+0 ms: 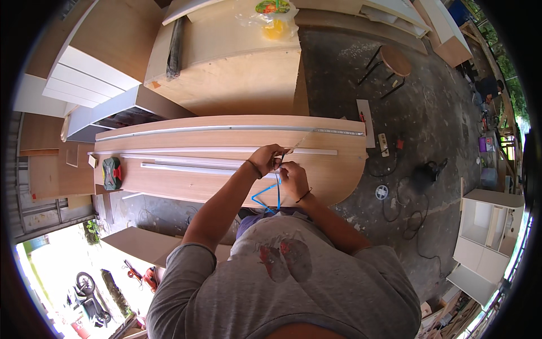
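Left hand (267, 159) — apparently pinching thin tape (305, 139), extending ahead-right over desk (339, 178); right hand (294, 182), just behind — fingers curled, grip unclear. Likely step: measuring; next calls for steady tension.

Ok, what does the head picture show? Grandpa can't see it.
A person's left hand and right hand are close together above a long wooden board; what they hold is unclear. Pale strips lie on the board; a stool stands farther off.
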Available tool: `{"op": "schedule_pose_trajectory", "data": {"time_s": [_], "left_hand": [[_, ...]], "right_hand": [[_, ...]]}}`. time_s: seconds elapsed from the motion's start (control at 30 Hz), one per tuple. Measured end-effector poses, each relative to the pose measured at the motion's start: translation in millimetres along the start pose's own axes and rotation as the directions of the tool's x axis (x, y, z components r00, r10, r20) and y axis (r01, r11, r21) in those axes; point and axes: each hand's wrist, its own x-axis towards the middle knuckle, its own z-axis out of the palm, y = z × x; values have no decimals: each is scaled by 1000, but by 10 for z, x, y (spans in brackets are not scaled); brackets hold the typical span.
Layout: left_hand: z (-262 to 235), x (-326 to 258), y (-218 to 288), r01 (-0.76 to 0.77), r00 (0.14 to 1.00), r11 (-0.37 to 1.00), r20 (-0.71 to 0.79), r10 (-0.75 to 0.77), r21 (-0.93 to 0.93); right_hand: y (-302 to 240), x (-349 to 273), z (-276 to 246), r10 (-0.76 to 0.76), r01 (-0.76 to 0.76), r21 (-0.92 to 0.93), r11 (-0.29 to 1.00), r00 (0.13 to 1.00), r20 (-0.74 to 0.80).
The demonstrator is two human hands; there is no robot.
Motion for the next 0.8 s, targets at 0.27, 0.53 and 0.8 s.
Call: {"op": "schedule_pose_trajectory", "data": {"time_s": [0.27, 0.53, 0.8], "left_hand": [[-20, -320, 84, 88, 991, 907, -132, -36, 411], [-190, -574, 34, 83, 979, 991, 178, -100, 105], [-313, -570, -220, 86, 975, 986, 192, -113, 144]], "right_hand": [[-366, 24, -178, 2, -10, 52, 999, 988, 153], [-442, -94, -99, -93, 121, -46, 992, 915, 392], [-340, -64, -214, 75, -149, 104, 983, 853, 516]]}}
